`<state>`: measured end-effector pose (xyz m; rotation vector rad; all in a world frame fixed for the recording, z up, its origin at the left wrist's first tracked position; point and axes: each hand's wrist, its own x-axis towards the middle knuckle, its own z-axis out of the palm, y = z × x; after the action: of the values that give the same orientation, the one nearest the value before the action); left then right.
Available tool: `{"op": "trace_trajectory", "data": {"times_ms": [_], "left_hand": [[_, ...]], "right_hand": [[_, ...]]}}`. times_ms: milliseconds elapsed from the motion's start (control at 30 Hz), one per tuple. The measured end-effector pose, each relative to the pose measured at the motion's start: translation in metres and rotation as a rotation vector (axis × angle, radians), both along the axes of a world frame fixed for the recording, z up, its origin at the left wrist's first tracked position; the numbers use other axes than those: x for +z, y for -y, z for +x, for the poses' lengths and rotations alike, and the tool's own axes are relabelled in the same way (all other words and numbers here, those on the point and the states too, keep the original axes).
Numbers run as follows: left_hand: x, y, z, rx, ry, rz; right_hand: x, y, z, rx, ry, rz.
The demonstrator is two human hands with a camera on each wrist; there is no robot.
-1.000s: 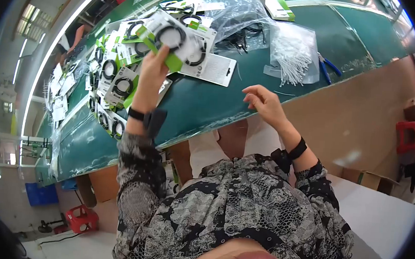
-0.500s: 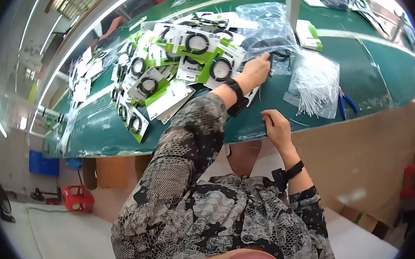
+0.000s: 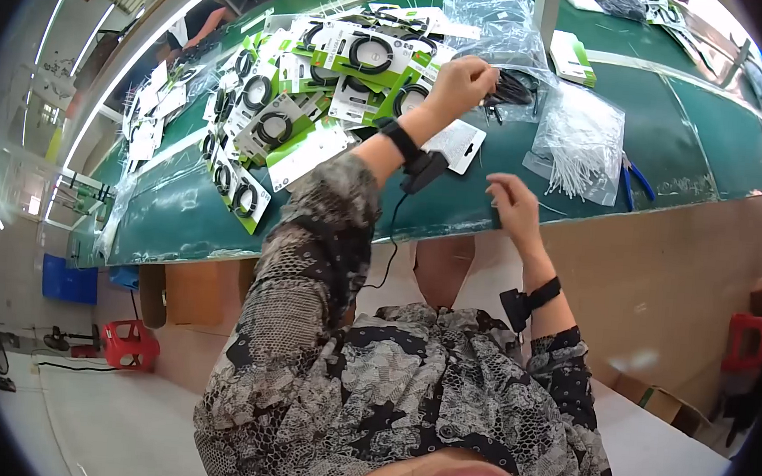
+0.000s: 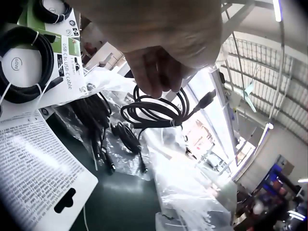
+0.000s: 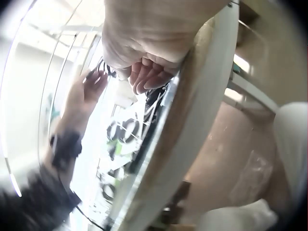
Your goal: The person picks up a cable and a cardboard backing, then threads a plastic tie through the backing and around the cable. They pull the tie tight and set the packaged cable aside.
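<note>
Above the green table, my left hand point(image 3: 461, 90) pinches a coiled black USB cable point(image 4: 159, 111), its fingers curled on the top of the loops. One plug of the cable sticks out to the side in the left wrist view. Below it, more coiled black cables point(image 4: 126, 137) lie on clear plastic. Beside that hand is a pile of white-and-green cards with black cables point(image 3: 369, 54) fastened on them. A white printed card point(image 3: 456, 144) with a hang slot lies nearest the hand. My right hand point(image 3: 516, 209) hovers by the table's front edge, fingers loosely bent, holding nothing.
A clear bag of white cable ties point(image 3: 576, 144) lies right of the hands, with blue-handled pliers point(image 3: 638, 179) beside it. A large clear plastic bag point(image 3: 494, 28) and a stack of green-and-white cards point(image 3: 572, 60) lie farther back. An upright post point(image 3: 546, 14) rises behind them.
My left hand first held a carded cable over the pile, then reached into the plastic with the loose cables. Now it has come up and left with a coiled cable. The right hand stays near the edge.
</note>
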<state>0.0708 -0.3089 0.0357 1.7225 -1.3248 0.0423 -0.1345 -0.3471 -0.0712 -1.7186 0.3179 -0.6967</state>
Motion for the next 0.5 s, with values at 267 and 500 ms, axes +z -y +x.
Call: {"op": "trace_trajectory", "data": {"times_ms": [267,500], "left_hand": [[-0.017,-0.121,-0.074,-0.347,-0.021,0.02],[-0.056,-0.168,-0.043,-0.007,-0.16,-0.187]], "right_hand": [[0.021,-0.001,-0.02,0.351,0.142,1.258],[0.017,-0.035,-0.012,0.333,0.008,1.044]]}}
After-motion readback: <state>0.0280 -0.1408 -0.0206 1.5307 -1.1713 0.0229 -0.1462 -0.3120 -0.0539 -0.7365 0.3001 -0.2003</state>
